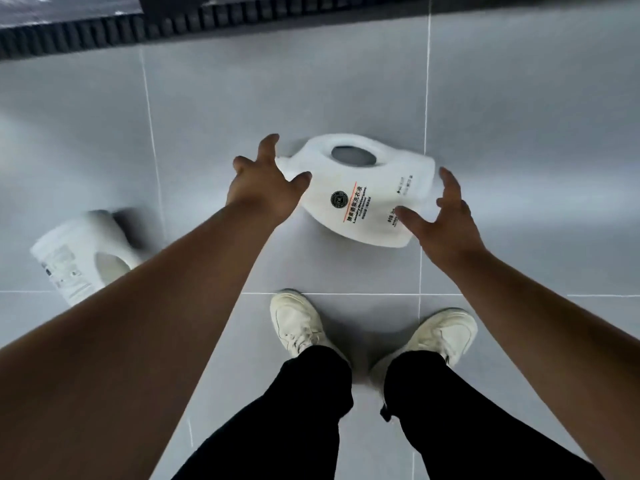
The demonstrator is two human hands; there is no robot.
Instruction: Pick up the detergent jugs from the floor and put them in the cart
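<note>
A white detergent jug [363, 192] lies on its side on the grey tiled floor, label up, its handle hole toward the far side. My left hand [265, 183] hovers over the jug's left end with fingers spread. My right hand [445, 216] is spread at the jug's right end, the thumb over the label corner. Neither hand grips it. A second white jug [81, 254] lies on the floor at the left, partly hidden behind my left forearm. No cart is in view.
My two white shoes [299, 322] [443, 332] stand on the tiles just in front of the jug. A dark ribbed strip [104, 32] runs along the far edge of the floor at the top.
</note>
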